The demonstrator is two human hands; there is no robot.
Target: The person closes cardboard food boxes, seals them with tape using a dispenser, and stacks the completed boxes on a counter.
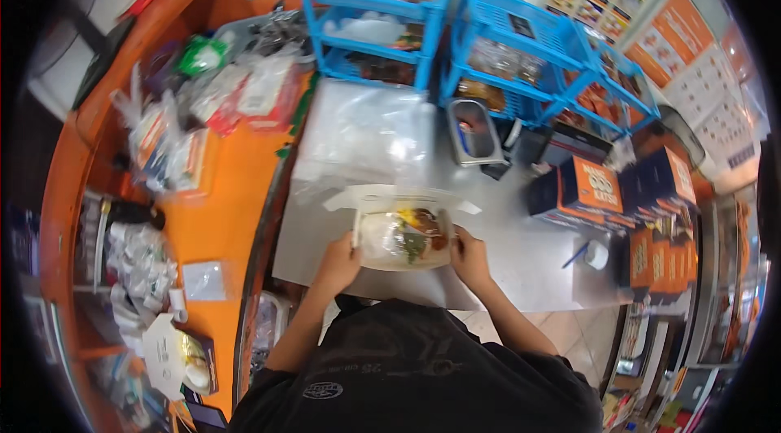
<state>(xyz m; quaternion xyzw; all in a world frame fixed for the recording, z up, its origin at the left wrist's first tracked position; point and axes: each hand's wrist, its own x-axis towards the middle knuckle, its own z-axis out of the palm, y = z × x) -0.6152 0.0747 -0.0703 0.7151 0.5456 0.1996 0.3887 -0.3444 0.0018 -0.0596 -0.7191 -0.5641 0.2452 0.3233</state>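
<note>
An open paperboard takeaway box (377, 264) is held in front of me over the front part of the metal table. Inside lie white rice (377, 234), a green leafy garnish (413, 246), something yellow and brown pieces of food (430, 222), with a shiny clear film over them. Its lid (390, 192) is folded back on the far side. My left hand (339, 263) grips the left wall, and my right hand (471, 256) grips the right wall. The fingers under the box are partly hidden.
Beyond the box lie clear plastic bags (366, 128) on the metal table (518, 256). Blue plastic racks (375, 24) stand behind, near a metal tray (475, 134). Folded boxes (589, 189) are stacked right. Another open food box (165, 353) sits on the orange counter (229, 213).
</note>
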